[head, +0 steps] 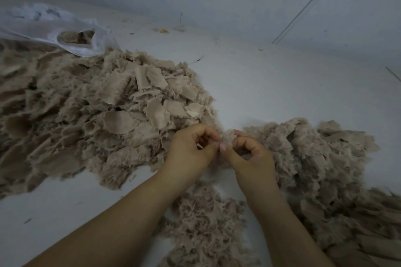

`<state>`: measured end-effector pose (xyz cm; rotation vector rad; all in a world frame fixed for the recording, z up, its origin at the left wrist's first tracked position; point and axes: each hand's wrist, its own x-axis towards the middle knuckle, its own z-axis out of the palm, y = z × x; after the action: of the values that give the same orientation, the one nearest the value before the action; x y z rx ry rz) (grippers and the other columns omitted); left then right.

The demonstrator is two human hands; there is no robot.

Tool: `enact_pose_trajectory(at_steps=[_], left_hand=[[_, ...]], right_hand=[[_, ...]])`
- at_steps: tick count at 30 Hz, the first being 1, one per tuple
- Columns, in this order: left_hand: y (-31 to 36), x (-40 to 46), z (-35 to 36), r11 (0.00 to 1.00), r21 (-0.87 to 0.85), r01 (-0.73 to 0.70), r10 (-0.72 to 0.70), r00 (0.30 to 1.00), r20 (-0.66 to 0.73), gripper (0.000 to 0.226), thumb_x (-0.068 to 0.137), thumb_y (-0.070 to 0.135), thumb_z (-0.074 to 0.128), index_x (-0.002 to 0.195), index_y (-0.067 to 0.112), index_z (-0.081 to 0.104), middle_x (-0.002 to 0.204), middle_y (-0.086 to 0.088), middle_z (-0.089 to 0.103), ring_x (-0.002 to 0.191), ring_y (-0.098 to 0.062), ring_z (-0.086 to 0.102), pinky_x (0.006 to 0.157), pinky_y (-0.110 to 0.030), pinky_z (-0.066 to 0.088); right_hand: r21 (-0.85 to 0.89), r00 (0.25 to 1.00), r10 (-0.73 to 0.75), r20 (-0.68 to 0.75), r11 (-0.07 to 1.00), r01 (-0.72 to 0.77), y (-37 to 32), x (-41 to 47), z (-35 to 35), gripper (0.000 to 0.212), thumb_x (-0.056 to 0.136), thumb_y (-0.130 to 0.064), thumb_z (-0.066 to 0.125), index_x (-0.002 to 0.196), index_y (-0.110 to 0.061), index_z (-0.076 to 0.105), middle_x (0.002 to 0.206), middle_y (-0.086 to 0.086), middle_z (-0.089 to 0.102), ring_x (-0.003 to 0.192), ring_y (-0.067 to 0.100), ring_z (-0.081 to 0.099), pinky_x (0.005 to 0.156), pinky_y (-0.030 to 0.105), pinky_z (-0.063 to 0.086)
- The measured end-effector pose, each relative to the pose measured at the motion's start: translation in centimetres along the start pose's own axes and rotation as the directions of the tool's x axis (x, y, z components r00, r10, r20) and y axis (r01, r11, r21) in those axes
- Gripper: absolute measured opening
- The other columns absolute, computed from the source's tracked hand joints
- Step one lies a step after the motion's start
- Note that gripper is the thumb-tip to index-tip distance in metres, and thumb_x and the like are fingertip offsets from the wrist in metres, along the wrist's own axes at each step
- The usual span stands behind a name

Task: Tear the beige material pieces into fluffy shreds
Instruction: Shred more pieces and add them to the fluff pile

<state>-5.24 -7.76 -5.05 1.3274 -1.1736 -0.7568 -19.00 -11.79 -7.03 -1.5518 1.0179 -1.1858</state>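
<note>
Fingers of left hand point(191, 149) and right hand point(249, 154) pinch 1 frayed, fuzzy beige piece point(229, 137).

No legible text, labels, brand marks, numbers or signs anywhere in the head view.

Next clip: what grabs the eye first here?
The two hands, left hand and right hand, pinch one small beige piece between them at centre. A big heap of beige scraps fills the left side, with a white plastic bag behind it.
</note>
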Motion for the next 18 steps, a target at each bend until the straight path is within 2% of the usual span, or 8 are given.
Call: enact_pose_trajectory(at_steps=[1, 5, 8, 10, 12, 14, 16, 18], left_hand=[[0.06, 0.0, 0.0, 1.0, 0.019, -0.007, 0.006, 1.0, 0.027, 0.015, 0.088, 0.001, 0.067, 0.085, 0.015, 0.07, 0.077, -0.001, 0.067, 0.07, -0.011, 0.06, 0.067, -0.037, 0.055], [0.04, -0.14, 0.1, 0.998, 0.045, -0.048, 0.043, 0.993, 0.109, 0.006, 0.09, 0.008, 0.067, 0.09, 0.013, 0.071, 0.08, 0.005, 0.067, 0.074, -0.01, 0.062, 0.066, -0.028, 0.052], [-0.04, -0.2, 0.25, 0.995, 0.064, -0.071, 0.064, 0.992, 0.106, 0.007, 0.087, 0.009, 0.072, 0.092, 0.013, 0.072, 0.084, 0.001, 0.069, 0.079, -0.015, 0.066, 0.069, -0.035, 0.056], [0.06, -0.23, 0.31, 0.994, 0.073, -0.077, 0.071, 0.994, 0.085, 0.007, 0.088, 0.008, 0.07, 0.086, 0.014, 0.073, 0.078, -0.002, 0.07, 0.074, -0.02, 0.065, 0.066, -0.039, 0.055], [0.2, -0.17, 0.23, 0.997, 0.056, -0.056, 0.051, 0.995, 0.083, 0.015, 0.091, 0.006, 0.064, 0.083, 0.012, 0.075, 0.074, -0.011, 0.07, 0.071, -0.031, 0.065, 0.066, -0.045, 0.054], [0.47, -0.24, 0.07, 1.0, -0.003, -0.031, 0.031, 0.995, 0.094, 0.016, 0.093, 0.005, 0.062, 0.088, 0.004, 0.077, 0.075, -0.019, 0.07, 0.071, -0.038, 0.064, 0.068, -0.047, 0.054], [0.73, -0.39, -0.02, 0.997, -0.073, 0.015, -0.008, 0.995, 0.1, 0.017, 0.095, 0.006, 0.06, 0.095, 0.001, 0.076, 0.081, -0.022, 0.071, 0.075, -0.034, 0.067, 0.075, -0.049, 0.054], [0.89, -0.56, -0.1, 0.985, -0.155, 0.072, -0.055, 0.992, 0.115, 0.019, 0.095, 0.005, 0.058, 0.101, -0.001, 0.075, 0.09, -0.023, 0.073, 0.089, -0.035, 0.07, 0.087, -0.052, 0.055]], right_hand=[[0.013, 1.0, 0.011, -0.002, 1.0, -0.011, -0.01, 0.0, 0.03, 0.029, 0.085, -0.007, 0.077, 0.062, -0.022, 0.065, 0.107, 0.004, 0.071, 0.109, -0.019, 0.053, 0.075, 0.001, 0.042], [0.069, 0.999, 0.03, 0.016, 0.997, -0.031, -0.28, 0.0, 0.3, 0.035, 0.093, -0.015, 0.068, 0.067, -0.036, 0.078, 0.11, -0.013, 0.072, 0.112, -0.02, 0.052, 0.079, -0.002, 0.04], [0.089, 0.999, 0.031, 0.036, 0.995, -0.034, -0.3, -0.02, 0.31, 0.041, 0.1, -0.017, 0.059, 0.07, -0.038, 0.079, 0.103, -0.023, 0.073, 0.114, -0.013, 0.056, 0.086, 0.004, 0.044], [0.065, 0.998, 0.044, 0.043, 0.997, -0.047, -0.34, -0.1, 0.28, 0.037, 0.097, -0.017, 0.063, 0.069, -0.035, 0.077, 0.099, -0.026, 0.072, 0.114, -0.014, 0.055, 0.087, 0.004, 0.042], [0.032, 0.998, 0.046, 0.032, 0.998, -0.047, -0.27, -0.19, 0.24, 0.028, 0.093, -0.018, 0.069, 0.066, -0.023, 0.071, 0.084, -0.019, 0.071, 0.109, -0.008, 0.058, 0.088, 0.008, 0.042], [0.043, 0.999, 0.046, 0.015, 0.998, -0.046, -0.31, -0.32, 0.17, 0.026, 0.091, -0.021, 0.071, 0.068, -0.013, 0.064, 0.068, 0.0, 0.065, 0.089, 0.01, 0.064, 0.092, 0.018, 0.045], [0.076, 0.999, 0.049, 0.011, 0.996, -0.05, -0.59, -0.43, 0.21, 0.029, 0.09, -0.024, 0.072, 0.074, -0.003, 0.061, 0.064, 0.012, 0.057, 0.064, 0.012, 0.055, 0.083, 0.018, 0.051], [0.102, 0.998, 0.068, 0.003, 0.992, -0.068, -0.88, -0.54, 0.32, 0.029, 0.088, -0.025, 0.072, 0.078, -0.001, 0.06, 0.063, 0.006, 0.053, 0.056, 0.008, 0.047, 0.061, 0.017, 0.049]])
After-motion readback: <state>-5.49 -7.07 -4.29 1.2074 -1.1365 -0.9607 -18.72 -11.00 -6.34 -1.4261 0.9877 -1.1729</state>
